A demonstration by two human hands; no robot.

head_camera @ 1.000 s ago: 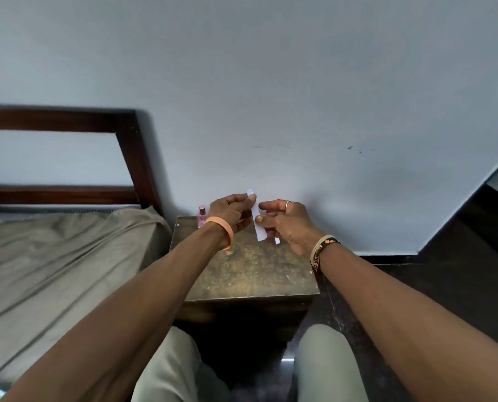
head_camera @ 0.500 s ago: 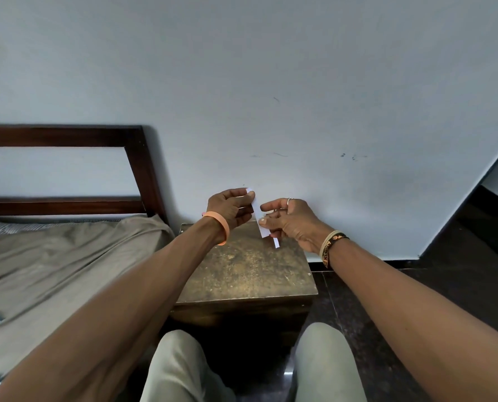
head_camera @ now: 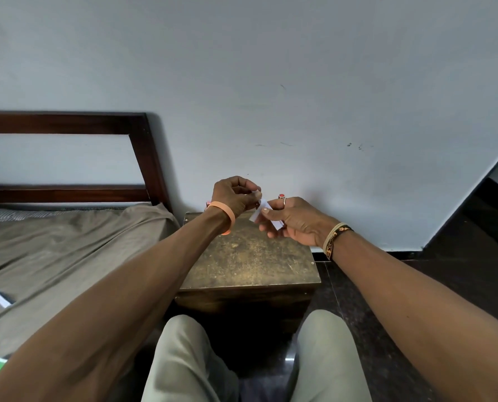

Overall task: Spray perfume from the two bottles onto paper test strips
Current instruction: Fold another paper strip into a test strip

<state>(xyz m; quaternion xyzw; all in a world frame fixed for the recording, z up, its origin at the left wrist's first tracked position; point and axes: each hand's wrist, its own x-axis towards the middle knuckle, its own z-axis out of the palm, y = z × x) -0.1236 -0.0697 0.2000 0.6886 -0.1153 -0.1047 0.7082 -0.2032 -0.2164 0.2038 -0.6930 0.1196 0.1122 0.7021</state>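
White paper test strip [head_camera: 261, 212] is held above the worn brown wooden desk [head_camera: 250, 256]. The right hand [head_camera: 295, 224] fingers pinch it and the left hand [head_camera: 234, 195] fingers pinch its upper end, apparently steadying it for spraying.

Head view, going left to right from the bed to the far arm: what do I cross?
loose strip lying on the bed → left hand → held strip → right hand
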